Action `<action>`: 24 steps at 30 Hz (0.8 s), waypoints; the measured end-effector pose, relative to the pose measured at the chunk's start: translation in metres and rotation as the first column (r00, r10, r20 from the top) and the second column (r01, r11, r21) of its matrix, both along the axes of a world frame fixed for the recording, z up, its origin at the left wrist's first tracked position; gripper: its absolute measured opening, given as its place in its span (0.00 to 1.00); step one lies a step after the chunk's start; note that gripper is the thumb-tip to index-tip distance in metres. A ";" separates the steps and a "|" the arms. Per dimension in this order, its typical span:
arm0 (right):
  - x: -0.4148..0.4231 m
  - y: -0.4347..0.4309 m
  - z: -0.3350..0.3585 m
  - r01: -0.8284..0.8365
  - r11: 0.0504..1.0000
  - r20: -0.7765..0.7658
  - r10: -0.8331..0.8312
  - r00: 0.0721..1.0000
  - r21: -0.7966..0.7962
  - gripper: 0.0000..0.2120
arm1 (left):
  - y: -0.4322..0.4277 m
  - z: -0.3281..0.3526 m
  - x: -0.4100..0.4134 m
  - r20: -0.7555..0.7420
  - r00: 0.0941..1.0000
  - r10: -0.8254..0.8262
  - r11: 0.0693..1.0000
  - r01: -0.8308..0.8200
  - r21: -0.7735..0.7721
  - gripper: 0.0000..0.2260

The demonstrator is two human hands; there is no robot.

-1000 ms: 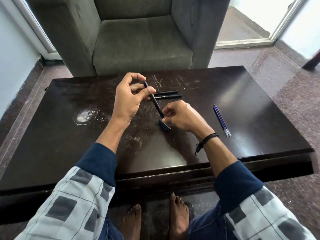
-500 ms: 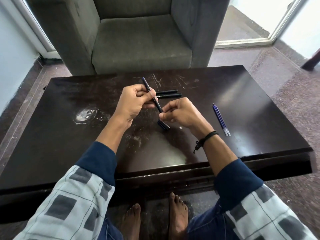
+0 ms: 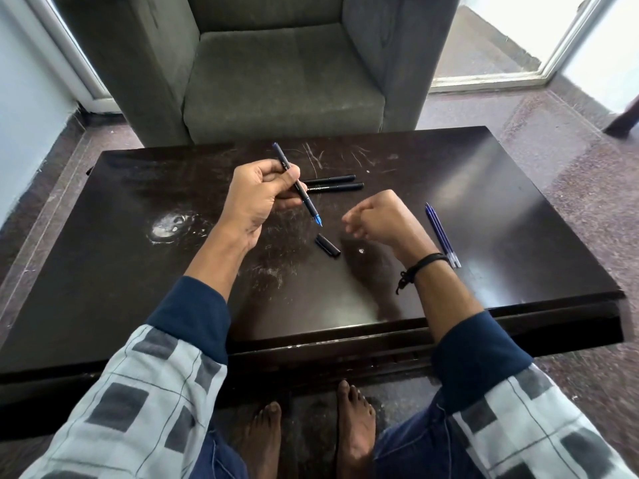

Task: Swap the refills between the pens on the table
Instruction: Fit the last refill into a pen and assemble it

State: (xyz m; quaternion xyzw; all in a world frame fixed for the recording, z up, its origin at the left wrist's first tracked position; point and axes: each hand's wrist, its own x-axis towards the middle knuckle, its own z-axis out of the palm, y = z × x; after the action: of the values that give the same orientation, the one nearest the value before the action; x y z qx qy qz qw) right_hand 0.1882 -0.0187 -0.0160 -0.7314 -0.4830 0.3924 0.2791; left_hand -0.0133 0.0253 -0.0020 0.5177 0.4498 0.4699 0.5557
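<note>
My left hand [image 3: 257, 195] grips a dark pen [image 3: 300, 188] above the table, tilted, its blue tip pointing down and to the right. A black pen cap [image 3: 327, 244] lies on the dark table [image 3: 501, 188] just below that tip. My right hand [image 3: 378, 219] hovers to the right of the tip with fingers curled; whether it holds anything I cannot tell. Two more black pens [image 3: 332, 184] lie side by side behind my left hand. Two blue refills [image 3: 441, 233] lie together to the right of my right hand.
A grey armchair [image 3: 283, 74] stands right behind the table's far edge. A white smudge [image 3: 171, 226] marks the table on the left. My bare feet [image 3: 311, 433] rest on the floor under the near edge.
My right hand has let go of the pen's lower end and drawn back to the right. The pen's blue tip is now bare. My left hand still holds the pen.
</note>
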 end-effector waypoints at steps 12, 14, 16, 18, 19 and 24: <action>-0.030 -0.009 -0.011 -0.304 0.949 0.519 0.303 0.799 -0.087 0.13 | 0.001 -0.003 -0.001 0.004 1.000 0.030 0.999 -0.030 -0.031 0.03; -0.032 -0.011 -0.011 -0.299 0.951 0.545 0.293 0.786 -0.081 0.10 | 0.001 -0.003 -0.001 -0.002 1.000 0.026 0.999 -0.026 -0.036 0.04; -0.028 -0.010 -0.008 -0.250 0.964 0.529 0.256 0.809 -0.084 0.08 | 0.001 -0.003 -0.001 -0.004 1.000 0.023 0.999 -0.023 -0.045 0.05; -0.020 -0.007 -0.004 -0.172 0.981 0.417 0.193 0.888 -0.086 0.08 | 0.001 -0.003 -0.001 -0.001 1.000 0.024 0.998 -0.024 -0.056 0.05; -0.016 -0.005 -0.003 -0.144 0.987 0.317 0.161 0.935 -0.077 0.09 | 0.001 -0.003 -0.001 0.002 1.000 0.028 0.998 -0.028 -0.061 0.05; -0.007 -0.006 0.008 -0.024 0.997 -0.282 0.044 0.958 0.074 0.20 | 0.003 -0.004 -0.002 0.007 0.998 0.059 0.994 -0.058 -0.098 0.07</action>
State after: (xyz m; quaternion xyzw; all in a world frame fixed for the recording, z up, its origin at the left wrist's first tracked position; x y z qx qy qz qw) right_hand 0.1814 -0.0252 -0.0078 -0.6490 -0.4637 0.4809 0.3640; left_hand -0.0157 0.0280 -0.0057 0.4741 0.4844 0.4663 0.5685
